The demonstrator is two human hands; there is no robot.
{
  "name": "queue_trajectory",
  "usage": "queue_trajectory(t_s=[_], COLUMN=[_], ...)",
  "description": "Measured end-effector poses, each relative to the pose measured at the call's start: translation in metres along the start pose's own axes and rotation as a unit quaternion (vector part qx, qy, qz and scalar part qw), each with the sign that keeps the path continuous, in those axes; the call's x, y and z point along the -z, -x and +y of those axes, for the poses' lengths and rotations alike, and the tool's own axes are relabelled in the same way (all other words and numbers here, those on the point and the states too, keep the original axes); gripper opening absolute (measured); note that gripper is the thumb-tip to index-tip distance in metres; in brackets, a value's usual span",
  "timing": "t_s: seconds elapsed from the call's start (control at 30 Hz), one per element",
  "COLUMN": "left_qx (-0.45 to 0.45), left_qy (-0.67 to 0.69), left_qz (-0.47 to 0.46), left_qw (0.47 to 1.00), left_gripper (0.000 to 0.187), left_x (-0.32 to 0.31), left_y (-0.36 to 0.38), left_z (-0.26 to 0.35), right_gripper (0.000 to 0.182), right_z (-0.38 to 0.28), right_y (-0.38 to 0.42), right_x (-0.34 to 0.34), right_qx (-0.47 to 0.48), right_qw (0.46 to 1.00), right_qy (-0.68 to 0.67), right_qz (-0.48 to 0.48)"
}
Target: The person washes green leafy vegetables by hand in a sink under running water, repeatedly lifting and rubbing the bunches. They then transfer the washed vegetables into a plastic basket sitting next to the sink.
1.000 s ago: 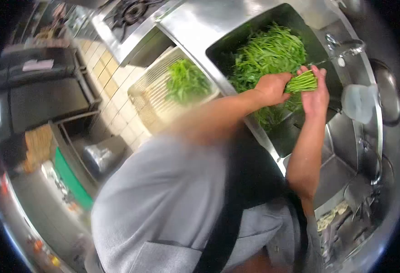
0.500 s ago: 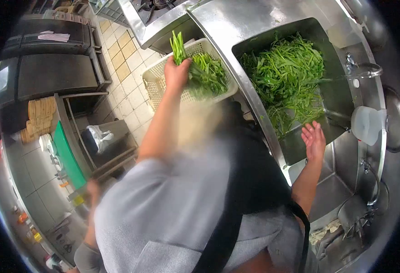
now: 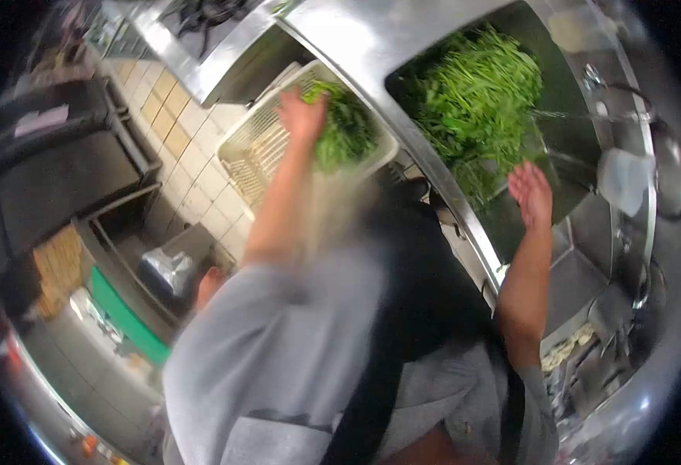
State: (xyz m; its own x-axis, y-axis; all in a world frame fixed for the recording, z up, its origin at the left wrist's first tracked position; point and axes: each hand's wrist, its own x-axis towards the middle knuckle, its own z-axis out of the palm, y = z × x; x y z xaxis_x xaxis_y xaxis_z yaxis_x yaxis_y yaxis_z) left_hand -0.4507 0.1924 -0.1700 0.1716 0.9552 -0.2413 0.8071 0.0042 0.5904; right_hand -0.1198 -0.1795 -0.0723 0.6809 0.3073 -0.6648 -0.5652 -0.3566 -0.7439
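Observation:
My left hand (image 3: 303, 118) is over a cream perforated plastic basket (image 3: 236, 159), its fingers and thumb around the stem ends of some leafy greens (image 3: 346, 128). Motion blurs the grip a little. These greens lie along the right side of the basket, partly behind my wrist. On the right, my right hand (image 3: 530, 188) hovers above the near end of a metal sink, palm up, fingers apart and slightly curled, holding nothing. A big heap of wet leafy greens (image 3: 476, 93) fills much of the sink basin (image 3: 569, 167), just beyond my right fingertips.
Water runs from a faucet (image 3: 633, 118) into the sink. A translucent plastic container (image 3: 625, 182) sits at its right rim. Behind me on the left shows another person's hand (image 3: 210, 285), near a green board (image 3: 123, 314). A stove (image 3: 208, 23) stands at the upper left.
My left hand has lowered the bunch of greens into the basket; its stems no longer stick up above the hand. My right hand has shifted slightly upward in view. The whole view has tilted.

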Motion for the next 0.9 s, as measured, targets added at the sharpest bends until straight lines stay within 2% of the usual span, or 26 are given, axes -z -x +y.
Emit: queue_trajectory(t_s=[0.03,0.1,0.17,0.23,0.3,0.33,0.4,0.43,0.47,0.5,0.53,0.57,0.6,0.63,0.67,0.7,0.77,0.8,0.83,0.87,0.9], left_qx=[-0.055,-0.189,-0.317,-0.35,-0.412,-0.375,-0.372,-0.366,-0.358,-0.348,-0.336,-0.323,-0.319,-0.316,-0.315,-0.314,-0.324,-0.324,-0.324,-0.33,-0.333], left_qy=[-0.007,0.09,0.086,0.143,0.076,0.01,-0.052,-0.107,-0.162,-0.218,-0.273,-0.329,-0.332,-0.338,-0.339,-0.341,-0.331,-0.327,-0.322,-0.316,-0.314], left_qz=[0.053,0.129,0.147,0.07,-0.034,-0.04,-0.043,-0.041,-0.039,-0.034,-0.027,-0.019,-0.018,-0.02,-0.012,-0.004,0.003,0.007,0.011,0.016,0.015], left_qw=[0.997,0.969,0.933,0.923,0.907,0.926,0.926,0.923,0.919,0.911,0.901,0.887,0.887,0.886,0.886,0.886,0.886,0.888,0.89,0.889,0.889], left_gripper=[0.071,0.061,0.056,0.065,0.067,0.075,0.077,0.08,0.083,0.085,0.088,0.091,0.091,0.091,0.09,0.09,0.088,0.088,0.087,0.087,0.087], left_x=[0.01,0.044,0.054,0.036,0.0,-0.019,-0.036,-0.038,-0.038,-0.037,-0.034,-0.035,-0.035,-0.036,-0.038,-0.04,-0.045,-0.047,-0.048,-0.048,-0.049], left_y=[-0.004,0.005,0.005,-0.002,-0.028,-0.018,-0.008,0.001,0.011,0.019,0.024,0.027,0.029,0.029,0.029,0.027,0.023,0.022,0.022,0.022,0.023], left_z=[0.009,0.071,0.124,0.166,0.194,0.204,0.218,0.229,0.24,0.251,0.26,0.266,0.268,0.268,0.269,0.269,0.264,0.263,0.263,0.263,0.263], right_gripper=[0.052,0.052,0.047,0.043,0.035,0.035,0.026,0.018,0.018,0.015,0.013,0.014,0.022,0.027,0.033,0.033,0.037,0.035,0.035,0.034,0.033], right_z=[-0.014,-0.047,-0.086,-0.119,-0.14,-0.136,-0.114,-0.081,-0.057,-0.009,0.018,0.108,0.114,0.132,0.149,0.153,0.134,0.117,0.136,0.163,0.163], right_y=[-0.011,-0.038,-0.069,-0.081,-0.085,-0.094,-0.117,-0.141,-0.14,-0.189,-0.168,-0.235,-0.217,-0.208,-0.2,-0.188,-0.157,-0.144,-0.156,-0.171,-0.172], right_x=[-0.001,-0.001,-0.002,-0.007,-0.021,-0.024,-0.02,-0.009,-0.009,0.028,0.009,0.04,0.033,0.029,0.026,0.018,-0.002,-0.008,0.001,0.015,0.019], right_qx=[0.03,0.099,0.161,0.183,0.206,0.204,0.139,0.1,0.062,0.012,-0.061,0.063,-0.079,0.029,0.136,0.133,0.053,0.028,0.027,0.044,0.06], right_qw=[0.999,0.994,0.982,0.974,0.946,0.946,0.986,0.99,0.982,0.949,0.982,0.922,0.939,0.894,0.822,0.824,0.801,0.788,0.788,0.747,0.701], right_qy=[-0.014,-0.044,-0.099,-0.135,-0.235,-0.237,-0.051,0.044,0.162,0.139,0.139,0.366,0.308,0.435,0.548,0.546,0.596,0.616,0.615,0.664,0.71], right_qz=[-0.014,-0.026,-0.026,-0.024,-0.08,-0.079,-0.082,-0.093,-0.079,-0.283,-0.112,-0.109,-0.13,-0.102,-0.07,-0.073,0.002,-0.002,-0.003,-0.016,-0.028])
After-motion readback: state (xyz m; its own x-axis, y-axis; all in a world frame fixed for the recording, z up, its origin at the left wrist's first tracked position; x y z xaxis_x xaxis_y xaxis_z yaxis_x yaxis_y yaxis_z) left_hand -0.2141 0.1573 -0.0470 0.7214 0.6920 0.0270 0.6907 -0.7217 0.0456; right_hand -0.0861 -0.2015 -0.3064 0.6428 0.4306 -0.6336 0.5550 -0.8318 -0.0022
